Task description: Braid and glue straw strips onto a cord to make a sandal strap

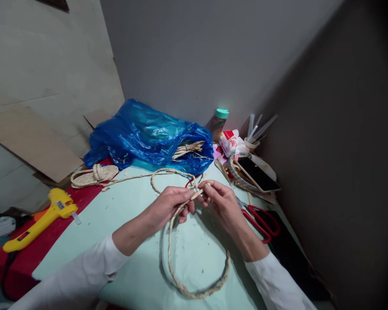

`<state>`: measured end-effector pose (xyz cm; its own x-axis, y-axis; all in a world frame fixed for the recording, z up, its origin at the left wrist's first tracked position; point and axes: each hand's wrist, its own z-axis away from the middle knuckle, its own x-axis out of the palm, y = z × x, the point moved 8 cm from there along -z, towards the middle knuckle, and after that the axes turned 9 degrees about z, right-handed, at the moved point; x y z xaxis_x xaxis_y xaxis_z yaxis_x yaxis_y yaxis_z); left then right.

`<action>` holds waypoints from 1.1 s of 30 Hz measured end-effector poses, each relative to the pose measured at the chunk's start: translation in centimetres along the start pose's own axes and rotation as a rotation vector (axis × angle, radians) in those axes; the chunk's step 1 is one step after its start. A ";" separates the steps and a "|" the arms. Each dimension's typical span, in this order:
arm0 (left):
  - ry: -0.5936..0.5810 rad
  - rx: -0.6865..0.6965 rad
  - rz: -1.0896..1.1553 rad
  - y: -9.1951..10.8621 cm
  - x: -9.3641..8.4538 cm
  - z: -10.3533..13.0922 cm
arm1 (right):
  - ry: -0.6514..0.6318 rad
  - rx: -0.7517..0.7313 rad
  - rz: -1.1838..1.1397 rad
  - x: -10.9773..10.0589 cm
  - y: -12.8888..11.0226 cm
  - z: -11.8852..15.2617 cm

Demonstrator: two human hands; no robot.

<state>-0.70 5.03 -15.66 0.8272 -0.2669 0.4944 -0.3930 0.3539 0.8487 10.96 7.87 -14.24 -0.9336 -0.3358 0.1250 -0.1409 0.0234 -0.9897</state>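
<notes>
A pale straw-coloured fibre rope (170,249) runs up into my left hand (173,204), whose thumb and fingers are closed around it. My right hand (221,200) pinches the fibre strands close beside the left fingertips. Below the hands the rope hangs in a wide loop, its thicker part (207,295) lowest. Another length of it curls on the pale green sheet (129,232) behind the hands and runs left to a wound bundle of rope (95,174). My fingers hide the exact spot where the strands meet.
A yellow glue gun (40,221) lies at left on red cloth. Behind stands a blue plastic bag (142,133) with dried fibres (187,148) at its mouth. Red-handled scissors (261,224) lie right of my right hand, near a phone (258,172). A green-lidded jar (220,118) stands by the wall.
</notes>
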 end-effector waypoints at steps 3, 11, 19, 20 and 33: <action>-0.015 -0.047 0.072 -0.3 -0.2 -0.1 | -0.023 0.033 -0.070 -0.5 0.5 -0.3; 0.081 0.067 -0.292 0.8 0.3 0.3 | -0.082 -0.020 -0.047 -0.1 0.6 -0.4; 0.221 0.452 -0.725 4.0 0.7 1.7 | -0.031 -0.153 0.183 0.4 -1.4 0.6; 0.230 0.490 -0.749 4.2 0.8 1.8 | -0.018 -0.163 0.207 0.5 -1.7 0.7; 0.272 0.496 -0.828 3.9 0.8 1.8 | 0.067 -0.209 0.411 0.5 -2.9 1.0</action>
<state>-2.29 4.56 -11.62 0.9554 -0.0242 -0.2943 0.2761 -0.2806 0.9193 11.17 6.71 -11.35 -0.9441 -0.1981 -0.2634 0.1879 0.3333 -0.9239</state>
